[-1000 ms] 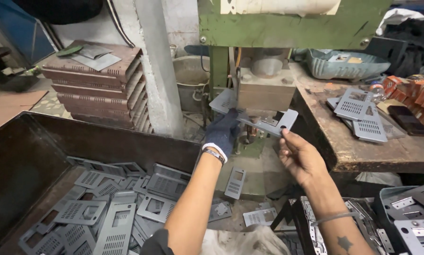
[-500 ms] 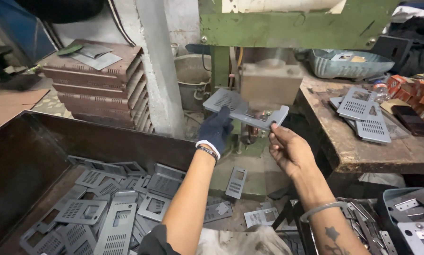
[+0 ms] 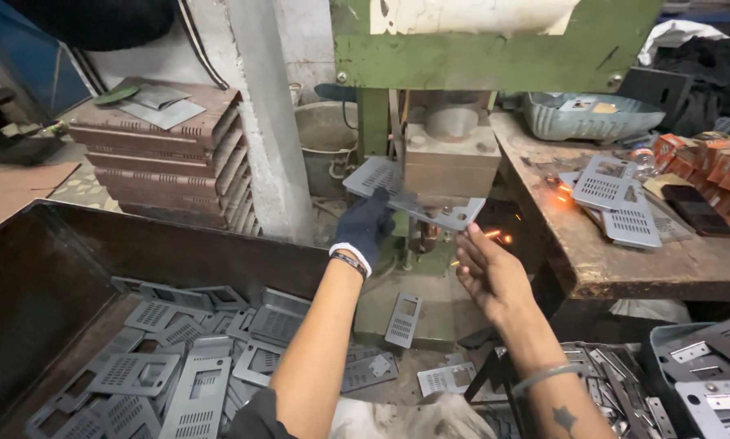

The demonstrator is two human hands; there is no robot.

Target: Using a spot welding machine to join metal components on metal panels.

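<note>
My left hand (image 3: 367, 226), in a dark glove, grips a grey perforated metal plate (image 3: 406, 195) from below. The plate lies flat under the metal block of a green spot-welding machine (image 3: 450, 158). Orange sparks (image 3: 495, 236) fly from under the plate's right end. My right hand (image 3: 488, 272) is bare, fingers spread, just below the plate's right end; whether it touches the plate is unclear.
A dark bin (image 3: 23, 276) at lower left holds several grey perforated plates. Stacked brown plates (image 3: 170, 167) stand at the back left. A wooden bench (image 3: 625, 252) on the right carries more plates, orange boxes (image 3: 710, 158) and a grey tub (image 3: 588, 118). Parts trays (image 3: 706, 382) sit at lower right.
The plate has been lifted and pushed under the machine's block. Sparks have appeared at its right end. My right hand has dropped away from the plate's end and spread its fingers.
</note>
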